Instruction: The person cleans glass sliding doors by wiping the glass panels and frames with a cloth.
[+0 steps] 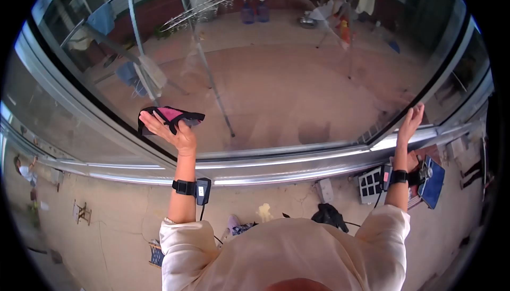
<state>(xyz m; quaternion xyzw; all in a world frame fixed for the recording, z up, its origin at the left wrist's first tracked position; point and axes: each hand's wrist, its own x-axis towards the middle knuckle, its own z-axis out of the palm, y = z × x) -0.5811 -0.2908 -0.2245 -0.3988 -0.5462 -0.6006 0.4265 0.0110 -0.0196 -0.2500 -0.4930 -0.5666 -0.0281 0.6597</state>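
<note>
My left hand (178, 135) is raised to the large glass pane (281, 89), with a pink and black cloth (171, 113) held under its fingers and palm. The fingers are stretched out over the cloth, which lies against the glass near the left side of the metal window frame (114, 118). Over on the right, my right hand (411, 123) rests at the frame's right upright with nothing in it. Its fingers are extended and close together. Both wrists wear black straps with small boxes.
A metal sill (255, 171) runs below the pane. Beneath it are a black bag (329, 215), a grey box with dark panels (371, 186) and a blue panel (432, 182). Drying-rack poles (207, 73) and blue bottles (262, 12) show in the glass.
</note>
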